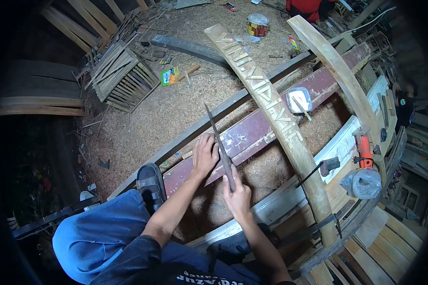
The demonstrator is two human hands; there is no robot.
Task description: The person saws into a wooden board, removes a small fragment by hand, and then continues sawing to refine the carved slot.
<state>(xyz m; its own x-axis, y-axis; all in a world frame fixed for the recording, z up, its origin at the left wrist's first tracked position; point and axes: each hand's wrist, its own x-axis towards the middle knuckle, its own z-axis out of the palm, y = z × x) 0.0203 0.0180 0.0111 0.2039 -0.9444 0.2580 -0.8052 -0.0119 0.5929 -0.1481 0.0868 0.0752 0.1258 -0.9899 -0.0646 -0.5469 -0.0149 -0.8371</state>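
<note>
Cool light brightens the middle, shadows pool under the planks, and the fisheye edges (strongly curved) sink into black.

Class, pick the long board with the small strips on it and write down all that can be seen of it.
The board is long, gently curved and pale brown, apparently wood. Small, lighter strips lie on its upper half, some slanting in zigzags, others side by side. Its lower half is bare and mottled. It crosses above a scuffed maroon beam. Near its lower end, what looks like a dark bar clamp crosses it. The left hand and right hand are both off it.
</note>
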